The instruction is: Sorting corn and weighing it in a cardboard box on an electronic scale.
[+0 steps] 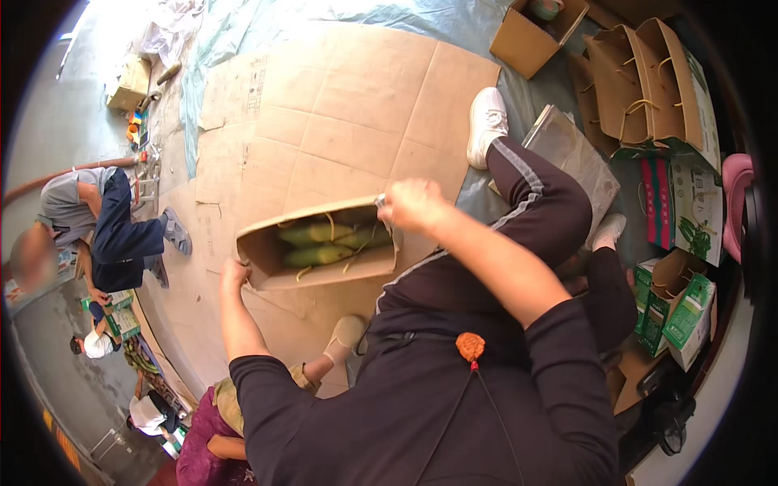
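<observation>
An open-topped cardboard box hangs between my hands, above the flattened cardboard on the floor. Inside lie several long green pieces of produce that look like ears in their husks. Yellow cord handles show at the box's long sides. My left hand is closed on the near left corner. At the far right corner, my right hand grips the rim with bent fingers. The underside of the box is hidden.
Flattened cardboard covers the floor ahead, with blue plastic sheeting beyond it. Cartons with cord handles stand at right, near green-and-white boxes. A person sits at left; another in purple is close at lower left.
</observation>
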`<state>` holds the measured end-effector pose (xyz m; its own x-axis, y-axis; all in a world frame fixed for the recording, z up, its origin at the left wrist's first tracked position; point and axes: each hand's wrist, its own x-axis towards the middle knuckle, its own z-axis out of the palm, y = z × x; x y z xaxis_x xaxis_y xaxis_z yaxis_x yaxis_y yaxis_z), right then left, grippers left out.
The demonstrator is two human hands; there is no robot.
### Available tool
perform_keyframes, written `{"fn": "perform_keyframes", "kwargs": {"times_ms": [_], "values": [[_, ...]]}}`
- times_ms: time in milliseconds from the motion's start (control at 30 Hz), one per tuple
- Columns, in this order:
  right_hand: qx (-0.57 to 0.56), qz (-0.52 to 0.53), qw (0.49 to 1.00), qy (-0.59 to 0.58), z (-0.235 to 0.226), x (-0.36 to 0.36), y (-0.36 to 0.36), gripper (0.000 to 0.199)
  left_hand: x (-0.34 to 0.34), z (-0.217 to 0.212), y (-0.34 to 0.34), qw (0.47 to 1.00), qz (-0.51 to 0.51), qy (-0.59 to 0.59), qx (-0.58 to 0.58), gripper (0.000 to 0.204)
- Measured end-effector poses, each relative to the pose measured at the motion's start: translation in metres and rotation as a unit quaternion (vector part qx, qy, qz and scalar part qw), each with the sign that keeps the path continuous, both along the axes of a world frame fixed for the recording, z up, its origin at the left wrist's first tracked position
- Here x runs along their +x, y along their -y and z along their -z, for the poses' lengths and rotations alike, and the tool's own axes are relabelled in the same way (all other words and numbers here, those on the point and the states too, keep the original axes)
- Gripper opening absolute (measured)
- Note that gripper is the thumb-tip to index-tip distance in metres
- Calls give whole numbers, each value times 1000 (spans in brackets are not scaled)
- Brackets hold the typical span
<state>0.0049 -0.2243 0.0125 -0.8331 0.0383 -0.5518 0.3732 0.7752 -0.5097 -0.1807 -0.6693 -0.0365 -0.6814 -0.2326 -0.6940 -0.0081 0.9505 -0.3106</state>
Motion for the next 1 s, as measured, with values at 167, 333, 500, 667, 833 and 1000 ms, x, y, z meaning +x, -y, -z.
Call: {"fn": "perform_keyframes", "kwargs": {"times_ms": [167, 333, 500, 667, 833, 1000], "values": [[-86, 182, 955, -218, -64, 26, -75, 22, -13, -52, -113, 899, 260, -344, 76, 31], [-118, 385, 858, -319, -104, 118, -145, 17, 14, -2, -316, 880, 323, -152, 313, 38], [-17, 536, 796, -281, -107, 246, -183, 20, 91, 60, -440, 887, 426, 163, -70, 54], [-5, 638, 722, -266, -97, 335, -190, 21, 105, 112, -390, 856, 393, 314, -119, 56], [-60, 644, 728, -228, -52, 339, -189, 22, 112, 131, -335, 827, 308, 423, -205, 63], [-83, 628, 747, -199, -37, 326, -176, 22, 181, 93, -279, 874, 392, 265, -115, 63]]}}
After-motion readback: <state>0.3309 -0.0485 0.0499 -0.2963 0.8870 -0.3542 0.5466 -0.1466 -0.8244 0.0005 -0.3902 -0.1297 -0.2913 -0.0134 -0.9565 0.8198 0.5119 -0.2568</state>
